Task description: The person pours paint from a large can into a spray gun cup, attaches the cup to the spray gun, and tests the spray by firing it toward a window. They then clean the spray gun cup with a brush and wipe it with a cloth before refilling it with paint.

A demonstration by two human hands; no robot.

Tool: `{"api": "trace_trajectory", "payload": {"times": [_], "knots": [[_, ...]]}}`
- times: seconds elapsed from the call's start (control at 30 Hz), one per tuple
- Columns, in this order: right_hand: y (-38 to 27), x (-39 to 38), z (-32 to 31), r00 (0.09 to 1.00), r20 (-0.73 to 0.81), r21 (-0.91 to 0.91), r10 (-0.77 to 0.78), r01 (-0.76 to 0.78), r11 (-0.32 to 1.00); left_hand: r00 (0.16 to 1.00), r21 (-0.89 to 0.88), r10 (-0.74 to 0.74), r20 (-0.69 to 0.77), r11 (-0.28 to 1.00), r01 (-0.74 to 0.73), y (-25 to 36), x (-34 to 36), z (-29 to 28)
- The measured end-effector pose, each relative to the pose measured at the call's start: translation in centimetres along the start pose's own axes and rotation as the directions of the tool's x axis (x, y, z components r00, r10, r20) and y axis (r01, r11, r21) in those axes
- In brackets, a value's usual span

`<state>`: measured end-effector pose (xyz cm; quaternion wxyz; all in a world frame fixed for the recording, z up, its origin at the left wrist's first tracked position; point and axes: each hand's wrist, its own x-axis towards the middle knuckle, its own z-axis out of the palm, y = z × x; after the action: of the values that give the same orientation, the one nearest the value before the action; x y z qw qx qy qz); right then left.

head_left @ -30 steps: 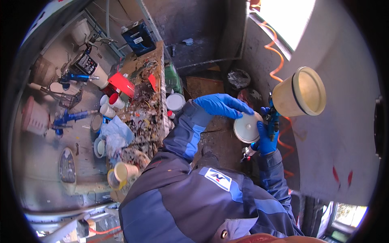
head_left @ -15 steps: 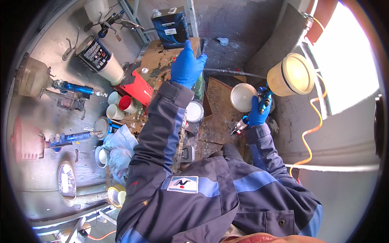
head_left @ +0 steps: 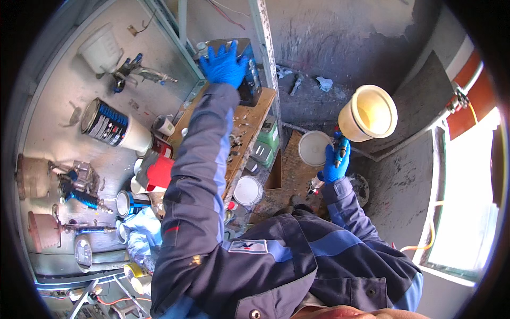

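My left hand (head_left: 226, 66), in a blue glove, reaches over the top of a dark rectangular metal can (head_left: 249, 85) on the wooden shelf. Its fingers are spread; whether they touch the can is hard to see. In my right hand (head_left: 334, 167), also gloved in blue, is a spray gun (head_left: 341, 151), gripped low down on its blue body. On top of the gun sits a cream cup (head_left: 366, 114), open and tilted so its yellowish inside shows. Below the gun, a round white lid or bucket top (head_left: 314, 149) lies near my right hand.
Spray guns (head_left: 87, 196) hang on the metal wall at left. A black-labelled can (head_left: 109, 125), a red container (head_left: 158, 173) and a blue tin (head_left: 130, 203) stand left of my arm. Under the shelf are a green container (head_left: 267, 135) and a white-lidded tub (head_left: 248, 190). A metal post (head_left: 265, 58) rises beside the shelf.
My left hand has moved forward and left onto the can, its pointing fingers now spread. The gun's cup has tilted, showing more of its inside. The whole view has shifted.
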<state>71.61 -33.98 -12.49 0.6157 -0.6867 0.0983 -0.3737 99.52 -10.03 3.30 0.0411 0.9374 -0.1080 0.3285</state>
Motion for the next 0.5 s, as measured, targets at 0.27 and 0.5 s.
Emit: {"api": "trace_trajectory", "payload": {"times": [0.27, 0.5], "knots": [[4.3, 7.4, 0.6, 0.983, 0.175, -0.027, 0.056, -0.052, 0.998, 0.998, -0.590, -0.046, 0.035, 0.805, 0.057, -11.8, 1.1, -1.6], [7.0, 9.0, 3.9, 0.939, 0.322, 0.054, 0.122, -0.147, 0.988, 0.925, -0.894, -0.367, -0.097, 0.440, 0.081, -9.1, -3.3, 0.5]]}}
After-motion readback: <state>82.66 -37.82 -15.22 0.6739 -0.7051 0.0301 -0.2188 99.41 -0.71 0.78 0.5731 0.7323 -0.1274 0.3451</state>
